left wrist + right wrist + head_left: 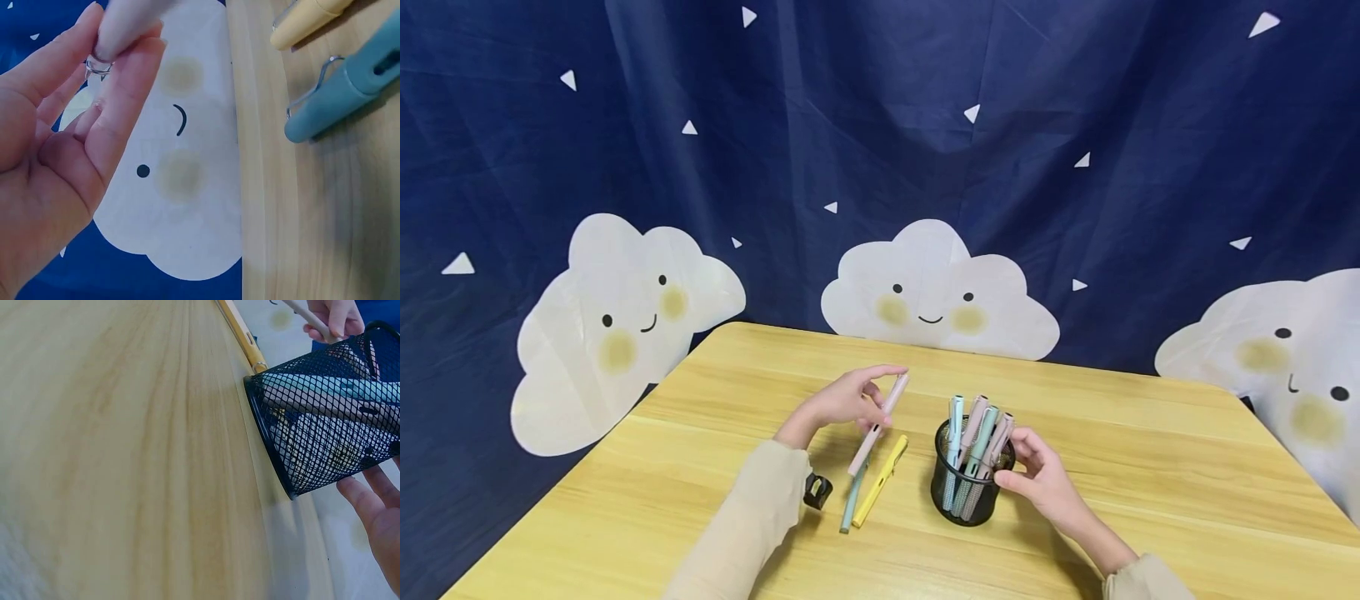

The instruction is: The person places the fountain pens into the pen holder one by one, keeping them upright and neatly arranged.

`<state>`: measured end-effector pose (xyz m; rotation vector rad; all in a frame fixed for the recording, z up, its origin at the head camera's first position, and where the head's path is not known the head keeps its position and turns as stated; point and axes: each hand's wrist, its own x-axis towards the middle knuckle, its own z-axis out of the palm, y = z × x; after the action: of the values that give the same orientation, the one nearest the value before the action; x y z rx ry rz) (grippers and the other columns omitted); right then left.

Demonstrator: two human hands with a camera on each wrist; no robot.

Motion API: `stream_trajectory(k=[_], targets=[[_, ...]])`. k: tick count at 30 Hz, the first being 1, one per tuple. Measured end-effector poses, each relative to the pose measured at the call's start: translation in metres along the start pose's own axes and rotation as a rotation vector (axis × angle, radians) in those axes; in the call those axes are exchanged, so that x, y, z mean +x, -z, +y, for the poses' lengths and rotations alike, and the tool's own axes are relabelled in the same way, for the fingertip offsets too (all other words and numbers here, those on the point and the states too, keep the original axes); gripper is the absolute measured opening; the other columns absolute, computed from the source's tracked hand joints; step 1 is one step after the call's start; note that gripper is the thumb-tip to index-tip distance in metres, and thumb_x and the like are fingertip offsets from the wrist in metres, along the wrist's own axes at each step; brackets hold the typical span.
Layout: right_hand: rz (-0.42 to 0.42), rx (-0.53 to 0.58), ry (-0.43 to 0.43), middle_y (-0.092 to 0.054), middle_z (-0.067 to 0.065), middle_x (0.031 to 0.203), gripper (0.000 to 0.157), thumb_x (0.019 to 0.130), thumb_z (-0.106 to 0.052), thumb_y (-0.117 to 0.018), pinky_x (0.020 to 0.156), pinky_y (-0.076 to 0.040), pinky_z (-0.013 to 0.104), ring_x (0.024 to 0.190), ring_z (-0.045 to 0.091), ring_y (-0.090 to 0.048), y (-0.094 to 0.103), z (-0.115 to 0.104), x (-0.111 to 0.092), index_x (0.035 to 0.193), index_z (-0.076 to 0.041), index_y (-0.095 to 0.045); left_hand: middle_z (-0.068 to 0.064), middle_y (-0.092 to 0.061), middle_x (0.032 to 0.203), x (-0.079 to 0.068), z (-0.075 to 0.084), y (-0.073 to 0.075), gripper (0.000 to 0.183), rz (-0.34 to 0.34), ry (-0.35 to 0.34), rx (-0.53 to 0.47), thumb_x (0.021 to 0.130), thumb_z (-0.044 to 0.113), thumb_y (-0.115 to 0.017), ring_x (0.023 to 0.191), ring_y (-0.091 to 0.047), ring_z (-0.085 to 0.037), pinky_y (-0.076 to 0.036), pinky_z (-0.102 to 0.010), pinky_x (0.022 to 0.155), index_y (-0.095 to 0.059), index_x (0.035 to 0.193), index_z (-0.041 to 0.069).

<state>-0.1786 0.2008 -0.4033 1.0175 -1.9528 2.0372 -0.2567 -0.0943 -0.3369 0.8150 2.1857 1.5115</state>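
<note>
1. Pinching a pale pink pen (pixel 865 448) between thumb and fingertips, the left hand (pixel 852 397) holds it above the wood, slanted, its ends toward 1 and 7 o'clock.
2. Well apart from it, the right hand (pixel 1041 479) sits at the 3 o'clock side of a black mesh pen holder (pixel 937 490), thumb and fingers curved round that side.
3. In the holder I count 4 pens, leaning: a light blue pen (pixel 955 427) toward 10 o'clock, a green pen (pixel 981 443) and 2 dusky pink pens (pixel 1001 442).
4. At the holder's 9 o'clock, a yellow pen (pixel 882 481) and a blue-green pen (pixel 852 505) lie just beside each other on the wooden table (pixel 1135 442).
5. Near the left beige sleeve (pixel 741 521) I notice a small black object (pixel 817 492); what it is, I can't tell.
6. Toward 12 o'clock, past the far edge, hangs a navy curtain (pixel 887 100) with white triangles (pixel 972 113) and 3 smiling clouds (pixel 936 267).
</note>
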Motion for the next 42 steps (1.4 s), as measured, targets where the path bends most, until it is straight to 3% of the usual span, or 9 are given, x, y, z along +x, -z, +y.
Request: stream_trajectory(k=[9, 15, 22, 25, 31, 35, 39, 42], targets=[[0.004, -0.009, 0.005, -0.062, -0.001, 0.097, 0.038, 0.075, 0.018, -0.057, 0.07, -0.049, 0.022, 0.088, 0.007, -0.057, 0.0, 0.001, 0.0, 0.106, 0.0, -0.047, -0.012, -0.054, 0.075, 0.003, 0.008, -0.006, 0.065, 0.062, -0.026, 0.037, 0.075, -0.004, -0.067, 0.056, -0.057, -0.017, -0.052, -0.038, 0.054, -0.042, 0.134, 0.006], [0.002, -0.011, -0.018, -0.063, -0.002, 0.097, 0.037, 0.075, 0.017, -0.057, 0.07, -0.049, 0.023, 0.087, 0.008, -0.058, 0.001, 0.001, -0.001, 0.106, -0.001, -0.047, -0.014, -0.054, 0.076, -0.006, 0.038, -0.015, 0.06, 0.08, -0.075, 0.044, 0.077, -0.005, -0.065, 0.058, -0.059, -0.019, -0.052, -0.042, 0.057, -0.041, 0.131, -0.002], [0.01, -0.003, -0.05, -0.063, -0.003, 0.097, 0.038, 0.075, 0.016, -0.057, 0.073, -0.049, 0.024, 0.087, 0.008, -0.058, 0.001, 0.0, -0.001, 0.105, -0.005, -0.049, -0.015, -0.057, 0.083, 0.009, 0.023, -0.019, 0.059, 0.092, -0.104, -0.009, 0.077, -0.005, -0.065, 0.06, -0.063, -0.022, -0.053, -0.036, 0.054, -0.045, 0.132, 0.007], [0.014, -0.018, -0.061, -0.063, -0.003, 0.097, 0.037, 0.075, 0.016, -0.058, 0.074, -0.049, 0.024, 0.088, 0.008, -0.058, 0.001, -0.003, 0.0, 0.105, -0.003, -0.049, -0.017, -0.058, 0.085, 0.01, 0.026, -0.02, 0.058, 0.085, -0.131, -0.037, 0.078, -0.004, -0.065, 0.062, -0.064, -0.024, -0.053, -0.037, 0.055, -0.045, 0.131, 0.006], [-0.003, -0.09, -0.075, -0.061, -0.004, 0.103, 0.035, 0.076, 0.015, -0.056, 0.077, -0.048, 0.024, 0.093, 0.007, -0.056, 0.003, -0.009, 0.001, 0.109, 0.011, -0.044, -0.014, -0.056, 0.085, 0.011, 0.03, -0.024, 0.058, 0.096, -0.177, -0.06, 0.078, -0.003, -0.066, 0.063, -0.064, -0.024, -0.053, -0.038, 0.055, -0.044, 0.131, 0.004], [-0.006, -0.159, -0.09, -0.056, -0.008, 0.113, 0.037, 0.082, 0.012, -0.051, 0.08, -0.045, 0.021, 0.102, 0.003, -0.051, 0.005, -0.013, 0.0, 0.115, 0.019, -0.038, -0.012, -0.055, 0.084, 0.014, 0.032, -0.028, 0.058, 0.125, -0.213, -0.022, 0.077, -0.002, -0.067, 0.063, -0.063, -0.021, -0.053, -0.035, 0.056, -0.046, 0.131, 0.007], [0.002, -0.184, -0.128, -0.052, 0.012, 0.119, 0.038, 0.086, 0.009, -0.048, 0.074, -0.05, 0.027, 0.102, 0.002, -0.05, 0.004, -0.017, -0.001, 0.12, 0.021, -0.035, -0.012, -0.056, 0.083, 0.017, 0.034, -0.031, 0.058, 0.156, -0.271, 0.017, 0.077, -0.002, -0.067, 0.065, -0.06, -0.018, -0.052, -0.031, 0.058, -0.046, 0.13, 0.005], [0.018, -0.197, -0.168, -0.05, 0.027, 0.111, 0.038, 0.087, 0.008, -0.047, 0.07, -0.051, 0.031, 0.096, 0.004, -0.053, 0.002, -0.018, -0.002, 0.121, 0.021, -0.034, -0.014, -0.057, 0.082, 0.018, 0.038, -0.035, 0.058, 0.184, -0.311, 0.023, 0.076, -0.005, -0.067, 0.066, -0.058, -0.018, -0.052, -0.029, 0.06, -0.044, 0.13, 0.0]])
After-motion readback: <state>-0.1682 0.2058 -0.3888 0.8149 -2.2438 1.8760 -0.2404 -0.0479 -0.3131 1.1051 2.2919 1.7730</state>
